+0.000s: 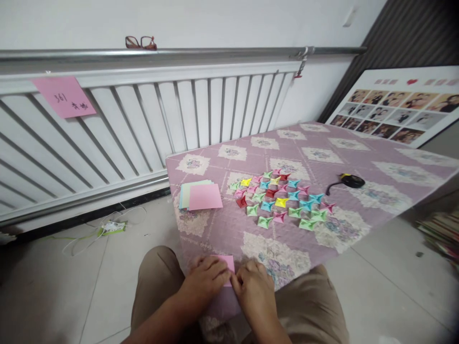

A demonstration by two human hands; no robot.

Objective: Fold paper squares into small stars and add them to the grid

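Note:
A pink sheet of paper (pixel 228 263) lies at the near edge of the cloth-covered table, partly hidden by my hands. My left hand (pixel 207 277) rests on the sheet, its fingers together and pressing it down. At the sheet's right edge, my right hand (pixel 254 282) is curled, thumb and fingers drawn together at the paper. A stack of square papers (pixel 205 196), pink on top with green and blue beneath, lies at the table's left. Several small folded paper pieces (pixel 281 203) in green, pink, blue, yellow and red stand in rows at the middle of the table.
A black object with a strap (pixel 352 180) lies on the right of the patterned tablecloth (pixel 315 154). Behind stand a white radiator (pixel 184 112) and a photo board (pixel 394 110). A power strip (pixel 114 227) with cables lies on the floor at left.

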